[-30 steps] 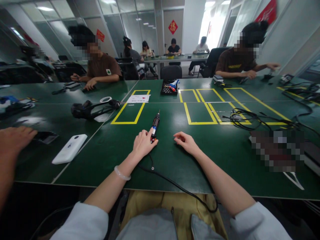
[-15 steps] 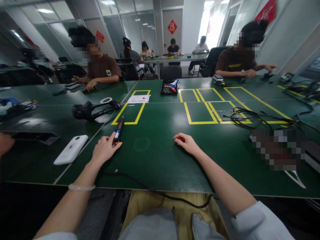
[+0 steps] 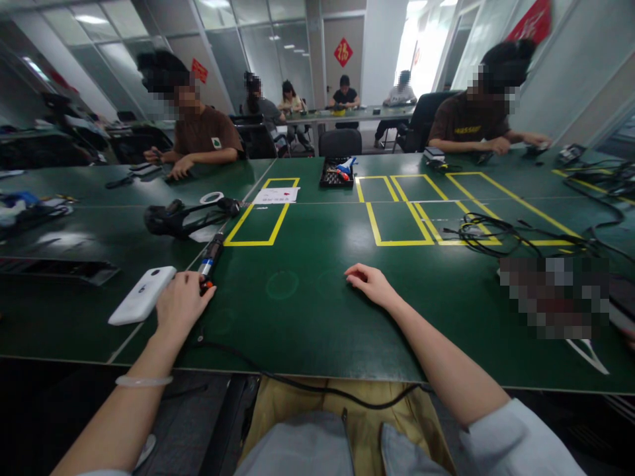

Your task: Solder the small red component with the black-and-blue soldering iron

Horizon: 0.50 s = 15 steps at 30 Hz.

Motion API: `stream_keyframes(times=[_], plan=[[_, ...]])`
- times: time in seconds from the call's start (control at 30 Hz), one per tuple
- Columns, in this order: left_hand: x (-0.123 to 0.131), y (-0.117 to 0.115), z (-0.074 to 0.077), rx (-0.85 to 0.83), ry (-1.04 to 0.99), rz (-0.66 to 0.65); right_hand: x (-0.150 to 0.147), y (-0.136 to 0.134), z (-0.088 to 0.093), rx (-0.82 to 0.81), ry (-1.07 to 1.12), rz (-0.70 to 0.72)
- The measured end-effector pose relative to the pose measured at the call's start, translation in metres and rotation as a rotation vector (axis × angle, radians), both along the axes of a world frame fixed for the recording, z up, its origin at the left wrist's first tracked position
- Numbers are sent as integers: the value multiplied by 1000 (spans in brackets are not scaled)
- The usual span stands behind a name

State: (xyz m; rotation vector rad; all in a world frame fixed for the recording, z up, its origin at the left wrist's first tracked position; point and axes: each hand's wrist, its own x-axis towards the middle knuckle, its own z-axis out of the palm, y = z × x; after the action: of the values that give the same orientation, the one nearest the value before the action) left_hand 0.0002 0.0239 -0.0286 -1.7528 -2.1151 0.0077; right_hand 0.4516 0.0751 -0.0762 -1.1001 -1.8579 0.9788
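My left hand (image 3: 182, 301) is closed around the rear end of a corded electric screwdriver (image 3: 212, 254), a dark slim tool with a blue band and an orange-red part by my fingers. The tool lies along the green table (image 3: 307, 330), its front end pointing away from me; its tip is hard to make out. Its black cord (image 3: 258, 367) runs back over the table edge and across my lap. My right hand (image 3: 371, 283) rests on the table with fingers loosely curled, and nothing shows in it. A white phone-like device (image 3: 143, 296) lies just left of my left hand.
Ahead left lie a black headset with straps (image 3: 186, 217) and a white paper (image 3: 276, 195). A black tray of tools (image 3: 337, 173) stands farther back. Yellow tape outlines (image 3: 401, 242) mark the table. Tangled black cables (image 3: 476, 231) lie right; two people sit opposite.
My left hand has slid the electric screwdriver to the left, closer to the white device, and its cord has followed. Another person's hand has left the far left. My right hand stays in place.
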Motion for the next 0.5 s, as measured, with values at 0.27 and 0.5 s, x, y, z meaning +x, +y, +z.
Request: stream_keyframes(times=[0.27, 0.5], plan=[[45, 14, 24, 59, -293, 37, -2, -1, 3, -4, -15, -2], [170, 50, 23, -226, -1058, -513, 0, 1, -1, -1, 13, 14]])
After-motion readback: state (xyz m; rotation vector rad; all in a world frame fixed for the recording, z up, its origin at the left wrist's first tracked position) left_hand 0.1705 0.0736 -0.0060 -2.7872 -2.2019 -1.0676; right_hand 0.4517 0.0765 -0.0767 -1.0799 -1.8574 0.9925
